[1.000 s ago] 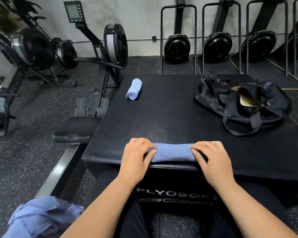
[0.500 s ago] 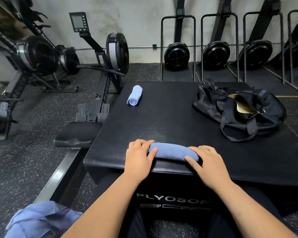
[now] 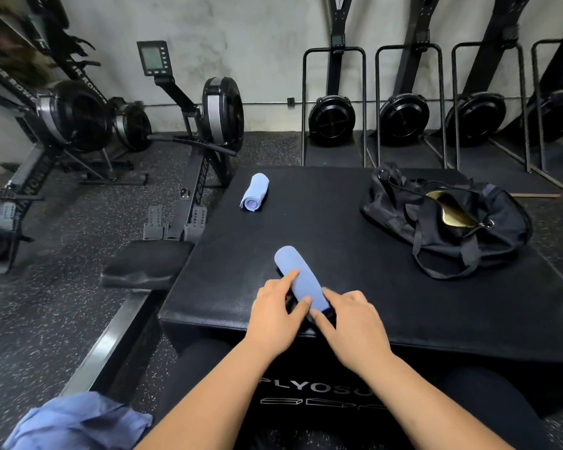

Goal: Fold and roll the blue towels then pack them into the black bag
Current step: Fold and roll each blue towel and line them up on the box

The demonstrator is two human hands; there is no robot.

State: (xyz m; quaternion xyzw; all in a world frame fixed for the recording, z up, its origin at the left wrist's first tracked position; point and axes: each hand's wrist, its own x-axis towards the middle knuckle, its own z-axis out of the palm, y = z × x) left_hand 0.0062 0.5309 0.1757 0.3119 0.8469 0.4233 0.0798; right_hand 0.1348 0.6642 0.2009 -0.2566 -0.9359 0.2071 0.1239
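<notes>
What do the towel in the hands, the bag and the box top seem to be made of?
The held towel looks like matt, smooth microfibre; its end is softly rounded. The bag seems nylon: it slumps and creases. The box top is likely vinyl: grained, faint sheen.

Rolled blue towels: 2. Far roll (image 3: 255,192) lay by the bench's (image 3: 338,235) far-left corner, front roll (image 3: 301,277) nr the front edge. Loose blue towel heap (image 3: 75,420): 1, off the bench past its front-left corner; no. of towels in it couldn't be told. Black bag (image 3: 403,219): 1, twd the far-right corner. Bench: 1. Hands: 2, left hand (image 3: 273,315) & right hand (image 3: 355,319). Rowers laid out on the floor: 3, i.e. rower w/ screen (image 3: 223,115), middle rower (image 3: 132,126), leftmost rower (image 3: 75,115). Upright rowers (image 3: 331,120) vs. the back wall: 4.
</notes>
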